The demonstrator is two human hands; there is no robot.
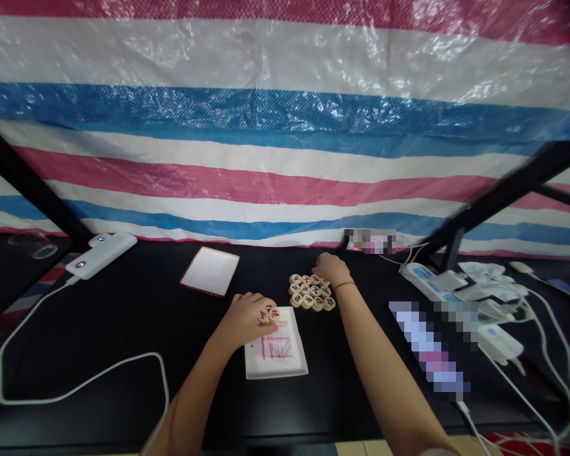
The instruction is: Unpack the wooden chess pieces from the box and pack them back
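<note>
My left hand (247, 315) is curled around two round xiangqi pieces (268, 315) with red characters, thumb in front and fingers behind. They sit at the far left part of a shallow white box (276, 367) with pink-red lines on its inner surface. Right of the box stands a block of cream xiangqi pieces (306, 290) in close rows, some marked red and some black; several look stacked. My right hand (331, 270) is closed at the far right corner of this block, against the pieces. Its fingertips are hidden, so what it grips cannot be made out.
A white box lid (211, 271) with a red edge lies at the back left. A white power bank (102, 254) trails a cable at left. A phone (369, 241) leans at the back; another blurred-out device (430, 347) and a power strip (430, 282) with chargers lie right.
</note>
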